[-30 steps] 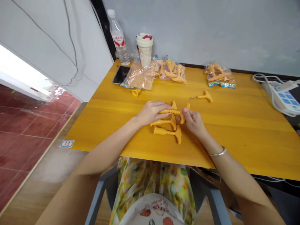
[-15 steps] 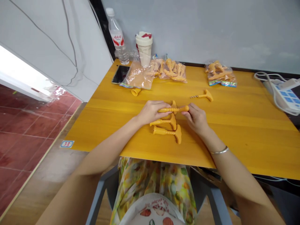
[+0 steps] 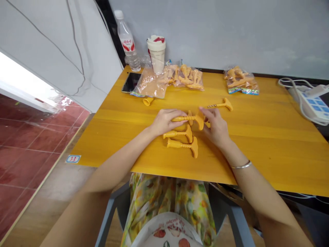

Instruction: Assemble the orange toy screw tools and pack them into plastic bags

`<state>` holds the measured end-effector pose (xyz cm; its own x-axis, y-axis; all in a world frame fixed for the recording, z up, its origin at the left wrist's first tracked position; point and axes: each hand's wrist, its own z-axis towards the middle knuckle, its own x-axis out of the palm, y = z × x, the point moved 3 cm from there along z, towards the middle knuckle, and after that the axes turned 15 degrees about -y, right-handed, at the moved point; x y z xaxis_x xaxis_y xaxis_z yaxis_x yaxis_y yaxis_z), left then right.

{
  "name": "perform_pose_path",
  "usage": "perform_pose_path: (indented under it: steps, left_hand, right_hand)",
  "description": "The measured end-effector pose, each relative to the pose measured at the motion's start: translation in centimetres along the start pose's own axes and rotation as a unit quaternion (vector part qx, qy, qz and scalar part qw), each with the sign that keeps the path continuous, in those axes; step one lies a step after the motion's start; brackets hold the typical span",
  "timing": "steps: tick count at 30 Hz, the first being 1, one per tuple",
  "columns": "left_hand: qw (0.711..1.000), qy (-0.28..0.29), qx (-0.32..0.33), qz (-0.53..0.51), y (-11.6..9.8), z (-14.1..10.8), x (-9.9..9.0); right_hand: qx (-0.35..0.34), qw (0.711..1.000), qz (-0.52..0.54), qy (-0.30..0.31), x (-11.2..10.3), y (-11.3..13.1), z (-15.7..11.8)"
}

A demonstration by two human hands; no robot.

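Note:
A yellow T-handled corkscrew point(image 3: 199, 122) is held level above the table, its crossbar slanting and partly blurred. My left hand point(image 3: 167, 120) is closed round its sleeve end. At the crossbar, my right hand point(image 3: 215, 126) has its fingers bent about the handle, partly hiding it. Just below lie two more yellow T-handled tools, an upper one point(image 3: 180, 133) and a lower one point(image 3: 183, 144), both with sleeves on. Behind the held piece another yellow handle point(image 3: 190, 116) shows in part. Farther right rests one tool point(image 3: 223, 104) with its metal spiral bare.
Plastic bags of yellow parts, one left point(image 3: 190, 78) and one right point(image 3: 240, 80), lie along the back. A flared yellow sleeve point(image 3: 148, 101) lies by a phone point(image 3: 130, 81). A water bottle point(image 3: 128, 43), a cup point(image 3: 156, 55) and a power strip point(image 3: 313, 103) stand around.
The held corkscrew's crossbar has turned from edge-on to slanting downward. My right hand's fingers have shifted up and spread around it; my left hand stays about where it was.

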<state>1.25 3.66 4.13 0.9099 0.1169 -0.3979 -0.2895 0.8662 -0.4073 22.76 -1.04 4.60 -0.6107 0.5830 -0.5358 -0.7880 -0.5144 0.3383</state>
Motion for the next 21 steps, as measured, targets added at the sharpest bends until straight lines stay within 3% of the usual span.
perform_pose_path:
  steps: [2, 4, 6, 8, 12, 14, 17, 21]
  left_hand:
    - [1.000, -0.005, 0.007, -0.001, -0.3, 0.0, 0.0]
    - [1.000, -0.009, 0.026, 0.006, -0.6, -0.1, 0.1]
    - [0.998, -0.012, 0.058, 0.016, -1.0, -0.1, 0.0]
    - [0.996, -0.014, 0.086, 0.027, -1.1, 0.0, -0.1]
    - [0.993, -0.022, 0.114, 0.039, -1.1, 0.3, -0.2]
    - [0.993, -0.024, 0.110, 0.042, -0.9, 0.4, -0.1]
    - [0.994, -0.019, 0.098, 0.051, -0.7, 0.3, 0.2]
    - [0.992, -0.001, 0.109, 0.065, -0.7, 0.3, 0.3]
  right_hand:
    - [-0.075, 0.996, -0.053, 0.005, -0.2, 0.4, 0.2]
    - [-0.078, 0.995, -0.056, 0.005, -0.2, 0.9, 0.2]
    - [-0.017, 1.000, -0.008, 0.019, -0.1, 1.3, 0.2]
    - [0.098, 0.992, 0.066, 0.051, 0.3, 1.6, 0.1]
    - [0.331, 0.913, 0.216, 0.098, 1.3, 2.1, -0.3]
    - [0.373, 0.885, 0.263, 0.093, 1.6, 2.0, -0.2]
    - [0.398, 0.864, 0.296, 0.091, 2.1, 1.6, -0.3]
    - [0.454, 0.811, 0.347, 0.125, 2.9, 1.3, -0.8]
